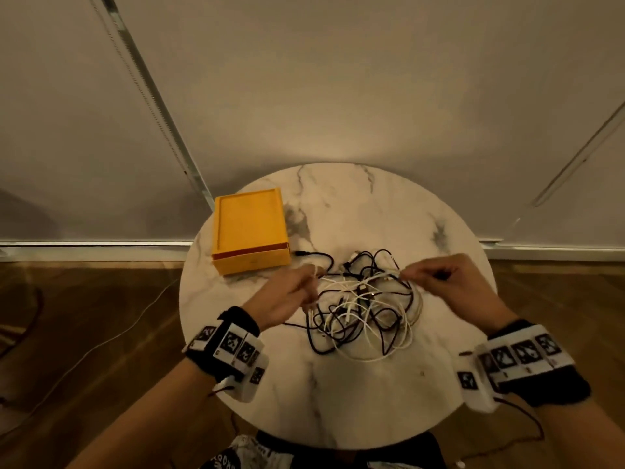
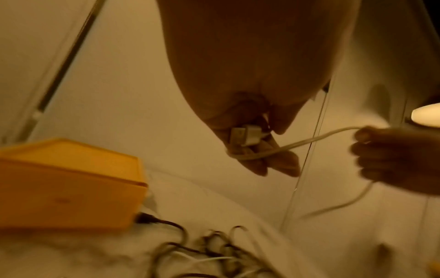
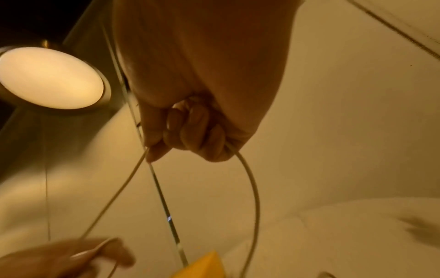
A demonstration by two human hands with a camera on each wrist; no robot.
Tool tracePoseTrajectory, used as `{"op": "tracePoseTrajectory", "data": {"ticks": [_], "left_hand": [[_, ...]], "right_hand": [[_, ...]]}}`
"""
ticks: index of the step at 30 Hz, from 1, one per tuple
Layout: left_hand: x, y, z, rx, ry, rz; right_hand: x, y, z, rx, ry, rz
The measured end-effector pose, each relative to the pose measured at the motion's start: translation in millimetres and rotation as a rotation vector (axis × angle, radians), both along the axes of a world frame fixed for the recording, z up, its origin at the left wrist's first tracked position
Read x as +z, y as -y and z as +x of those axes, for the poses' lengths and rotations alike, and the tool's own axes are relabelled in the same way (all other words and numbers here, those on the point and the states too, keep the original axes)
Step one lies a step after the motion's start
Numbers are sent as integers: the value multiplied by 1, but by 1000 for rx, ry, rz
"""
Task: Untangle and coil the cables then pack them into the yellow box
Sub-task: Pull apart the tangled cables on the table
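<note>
A tangle of black and white cables [image 1: 362, 309] lies in the middle of the round marble table [image 1: 338, 401]. The yellow box [image 1: 250, 228] stands at the table's back left with its lid on. My left hand [image 1: 297, 292] hovers over the tangle's left side and pinches a white cable's plug [image 2: 245, 139], with the cable wound round its fingers. My right hand [image 1: 436, 275] is over the tangle's right side, fingers curled round the same white cable [image 3: 250, 184]. That cable stretches between the two hands [image 2: 316, 139].
A black plug [image 1: 301, 253] lies just right of the yellow box. A lit round lamp [image 3: 50, 77] shows in the right wrist view. Beyond the table are a pale wall and wooden floor [image 1: 84, 316], with a thin cord [image 1: 111, 336] across the floor.
</note>
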State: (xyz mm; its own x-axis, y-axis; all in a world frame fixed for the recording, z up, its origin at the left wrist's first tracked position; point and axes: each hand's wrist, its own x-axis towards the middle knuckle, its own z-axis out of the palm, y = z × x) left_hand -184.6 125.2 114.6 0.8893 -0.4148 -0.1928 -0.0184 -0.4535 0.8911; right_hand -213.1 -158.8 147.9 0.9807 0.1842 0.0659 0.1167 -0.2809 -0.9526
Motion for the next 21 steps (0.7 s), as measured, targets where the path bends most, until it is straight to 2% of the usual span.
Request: {"op": "tracePoseTrajectory", "data": {"ticks": [4,7,11,12,14,15,18,21], "left_hand": [[39,25,-34,-213,-86,-279],[59,48,-51,-320,-59,-494],[72,59,-52,-244,-123,-797],[74,59,-49,-203,-116,-832],[74,53,-39,-112,-82,-870],[74,50,-34,-62,-46,-872],[69,42,-19,61,76,-806],[62,42,-7,80,232,-589]], "right_hand": [[13,-12,30,-175,110,130],[3,-40,39,-222,86,168],[-24,-78,13,-16,67,102],[-30,-86,4,24,20,169],[-39,-97,-10,45,-101,305],[-43,-100,-15,70,-133,297],[-43,-98,-27,168,-148,191],[-35,-89,-26,189,-56,63]]}}
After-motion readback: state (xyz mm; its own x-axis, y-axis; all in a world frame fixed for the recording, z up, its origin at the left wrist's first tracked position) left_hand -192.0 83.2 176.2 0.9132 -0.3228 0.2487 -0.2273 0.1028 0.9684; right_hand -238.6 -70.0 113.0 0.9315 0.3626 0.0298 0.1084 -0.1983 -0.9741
